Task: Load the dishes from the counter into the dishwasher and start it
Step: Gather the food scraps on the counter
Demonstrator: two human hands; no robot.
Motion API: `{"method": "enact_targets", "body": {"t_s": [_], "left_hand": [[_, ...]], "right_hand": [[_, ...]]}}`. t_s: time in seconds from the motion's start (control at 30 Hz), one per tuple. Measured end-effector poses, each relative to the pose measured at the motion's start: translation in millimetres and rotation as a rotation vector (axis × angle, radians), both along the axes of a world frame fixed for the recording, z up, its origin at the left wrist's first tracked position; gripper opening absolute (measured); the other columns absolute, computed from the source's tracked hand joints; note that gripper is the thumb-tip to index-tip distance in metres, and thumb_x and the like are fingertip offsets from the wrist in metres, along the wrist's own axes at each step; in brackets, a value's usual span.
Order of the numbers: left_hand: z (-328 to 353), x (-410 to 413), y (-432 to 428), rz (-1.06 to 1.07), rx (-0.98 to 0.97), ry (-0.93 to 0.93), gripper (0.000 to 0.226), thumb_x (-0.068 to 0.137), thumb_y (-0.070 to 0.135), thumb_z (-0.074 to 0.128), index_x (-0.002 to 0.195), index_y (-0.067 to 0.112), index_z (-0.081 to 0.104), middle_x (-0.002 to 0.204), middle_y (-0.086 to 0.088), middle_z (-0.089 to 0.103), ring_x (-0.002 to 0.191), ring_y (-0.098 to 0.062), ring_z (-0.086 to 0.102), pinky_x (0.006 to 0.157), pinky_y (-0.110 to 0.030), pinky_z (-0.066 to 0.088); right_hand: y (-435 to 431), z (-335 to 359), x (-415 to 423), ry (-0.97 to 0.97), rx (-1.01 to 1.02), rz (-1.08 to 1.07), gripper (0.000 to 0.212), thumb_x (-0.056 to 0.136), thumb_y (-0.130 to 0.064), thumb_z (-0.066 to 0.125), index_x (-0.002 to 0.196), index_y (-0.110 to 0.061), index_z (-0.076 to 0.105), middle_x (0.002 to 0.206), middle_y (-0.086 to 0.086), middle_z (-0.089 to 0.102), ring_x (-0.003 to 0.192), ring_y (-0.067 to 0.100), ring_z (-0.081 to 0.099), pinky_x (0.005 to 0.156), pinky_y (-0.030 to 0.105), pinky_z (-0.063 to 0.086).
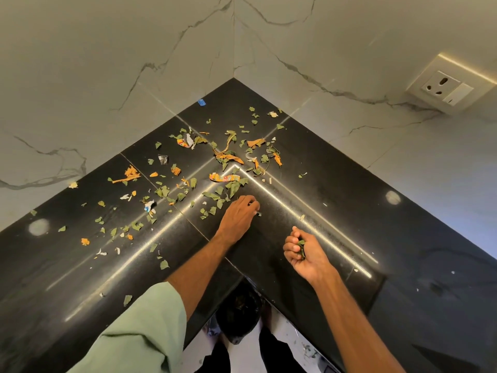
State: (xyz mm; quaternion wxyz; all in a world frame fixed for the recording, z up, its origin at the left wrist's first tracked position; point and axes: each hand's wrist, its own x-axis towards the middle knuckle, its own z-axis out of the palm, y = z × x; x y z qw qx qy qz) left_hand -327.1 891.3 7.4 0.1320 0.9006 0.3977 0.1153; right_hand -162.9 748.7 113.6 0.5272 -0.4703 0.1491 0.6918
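Torn green leaf scraps point(161, 191) and orange peelings point(129, 175) are lying scattered over the left and middle of the black counter point(349, 211), which is wrapping round an inside corner under the marble wall point(107, 63). A pale green sleeve point(139, 332) is covering the left upper arm, and the bare forearm is stretching up and to the right across the stone. The left hand point(238, 214) is lying knuckles up, low over the surface, with its fingertips point(254, 205) curling together and pinching a small leaf bit point(259, 213) against the counter, just beside the nearest cluster of scraps. A strip of orange wrapper point(224, 178) is lying just beyond that hand. Below the counter's inner edge, between the two forearms, a bin with a black liner point(239, 308) is standing on the floor. The right forearm is reaching in from the lower right, bare. The right hand point(304, 251) is hovering above the counter, turned partly palm up, its fingers curling in and gripping a bunch of leaf pieces point(301, 247). Far right, a wall socket point(441, 87) is sitting on the marble.
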Motion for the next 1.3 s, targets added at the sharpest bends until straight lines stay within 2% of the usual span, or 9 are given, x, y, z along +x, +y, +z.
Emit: {"method": "enact_targets", "body": {"t_s": [0.07, 0.17, 0.27, 0.53, 0.73, 0.8, 0.9, 1.07, 1.3], "left_hand": [[6.3, -10.5, -0.4, 0.002, -0.002, -0.038, 0.014, 0.096, 0.025, 0.061, 0.109, 0.020, 0.059, 0.124, 0.001, 0.053, 0.112, -0.017, 0.053, 0.094, -0.034, 0.048], [13.3, -31.5, -3.8, 0.123, -0.020, -0.091, 0.036, 0.091, 0.038, 0.065, 0.120, 0.018, 0.056, 0.133, -0.002, 0.048, 0.123, -0.017, 0.046, 0.103, -0.033, 0.044], [10.4, -54.5, -14.4, 0.271, -0.110, -0.093, 0.053, 0.088, 0.051, 0.066, 0.127, 0.019, 0.050, 0.134, -0.004, 0.044, 0.122, -0.019, 0.043, 0.100, -0.033, 0.044], [15.2, -34.8, -35.6, 0.330, -0.359, -0.117, 0.066, 0.090, 0.038, 0.070, 0.144, 0.012, 0.040, 0.137, -0.007, 0.037, 0.127, -0.022, 0.044, 0.105, -0.039, 0.046], [16.8, -4.4, -30.1, 0.398, -0.397, -0.051, 0.101, 0.083, 0.051, 0.074, 0.156, 0.011, 0.017, 0.151, -0.019, 0.024, 0.140, -0.031, 0.031, 0.113, -0.044, 0.039], [18.6, 1.7, -27.6, 0.354, -0.331, 0.027, 0.095, 0.086, 0.052, 0.071, 0.158, 0.022, 0.016, 0.151, -0.018, 0.024, 0.136, -0.032, 0.033, 0.110, -0.044, 0.040], [21.0, 7.2, -28.8, 0.264, -0.176, 0.203, 0.063, 0.097, 0.045, 0.057, 0.152, 0.031, 0.031, 0.148, -0.017, 0.032, 0.125, -0.031, 0.041, 0.100, -0.039, 0.045], [19.9, -0.6, -48.3, 0.183, -0.034, 0.275, 0.047, 0.101, 0.011, 0.053, 0.146, 0.013, 0.039, 0.141, -0.017, 0.042, 0.118, -0.028, 0.046, 0.088, -0.032, 0.053], [17.6, -12.6, -50.8, 0.184, -0.099, 0.174, 0.017, 0.099, 0.009, 0.057, 0.116, 0.005, 0.062, 0.116, -0.012, 0.053, 0.104, -0.020, 0.051, 0.081, -0.033, 0.058]], "right_hand": [[0.7, 1.0, -1.1, 0.010, 0.010, 0.003, 0.036, 0.104, -0.022, 0.046, 0.068, -0.018, 0.048, 0.060, -0.005, 0.037, 0.041, 0.005, 0.035, 0.032, 0.017, 0.024], [2.8, 2.0, -3.3, 0.019, 0.019, 0.004, 0.037, 0.104, -0.022, 0.046, 0.068, -0.018, 0.048, 0.059, -0.006, 0.037, 0.041, 0.004, 0.035, 0.032, 0.017, 0.024], [3.4, 0.0, -5.3, 0.024, 0.028, -0.010, 0.036, 0.104, -0.021, 0.046, 0.068, -0.018, 0.048, 0.060, -0.006, 0.037, 0.041, 0.004, 0.035, 0.032, 0.017, 0.024], [-7.8, -0.4, -10.3, 0.014, 0.015, -0.023, 0.036, 0.104, -0.020, 0.046, 0.069, -0.018, 0.048, 0.061, -0.005, 0.038, 0.042, 0.005, 0.035, 0.032, 0.018, 0.025], [-21.4, 2.9, -2.5, -0.012, 0.011, -0.050, 0.034, 0.103, -0.020, 0.047, 0.070, -0.018, 0.049, 0.062, -0.005, 0.038, 0.043, 0.005, 0.036, 0.032, 0.018, 0.025], [-27.1, 3.1, 1.6, -0.016, 0.016, -0.063, 0.034, 0.103, -0.020, 0.047, 0.070, -0.018, 0.049, 0.062, -0.005, 0.038, 0.043, 0.005, 0.036, 0.032, 0.018, 0.026], [-35.9, 1.7, 6.7, -0.021, 0.024, -0.080, 0.034, 0.104, -0.020, 0.045, 0.070, -0.018, 0.049, 0.062, -0.005, 0.038, 0.043, 0.005, 0.036, 0.032, 0.018, 0.026], [-47.0, 1.5, 7.6, -0.013, 0.022, -0.095, 0.034, 0.104, -0.020, 0.045, 0.070, -0.018, 0.049, 0.061, -0.005, 0.038, 0.042, 0.005, 0.035, 0.032, 0.018, 0.026], [-58.0, -4.3, -1.1, -0.020, 0.021, -0.082, 0.033, 0.104, -0.019, 0.046, 0.071, -0.018, 0.048, 0.061, -0.005, 0.037, 0.043, 0.005, 0.034, 0.032, 0.019, 0.026]]}}
